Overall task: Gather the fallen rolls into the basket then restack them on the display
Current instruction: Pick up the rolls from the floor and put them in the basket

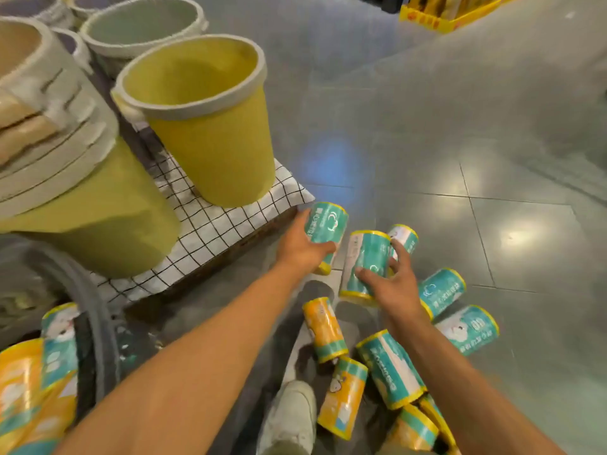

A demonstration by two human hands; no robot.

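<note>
At centre frame, on the grey tiled floor (492, 192), the left grip (300, 247) is wrapped round a teal roll (326, 229) tilted by the corner of the checked cloth (210, 224). Just right of it the right grip (394, 284) clasps a second teal roll (364, 257), thumb on one side, fingers on the other. A small roll (407, 236) shows just behind those fingers. Lower centre and right, loose rolls (391, 369), teal and yellow, lie scattered on the floor, several touching, some overlapping at the bottom edge. Lower left, dark-rimmed basket (98, 339) with stowed rolls (29, 389) inside. Upper left, yellow bin (213, 142) upright on the cloth, stacked bins (59, 133) beside it, pale ones behind. Pale shoe (292, 415) bottom centre.
</note>
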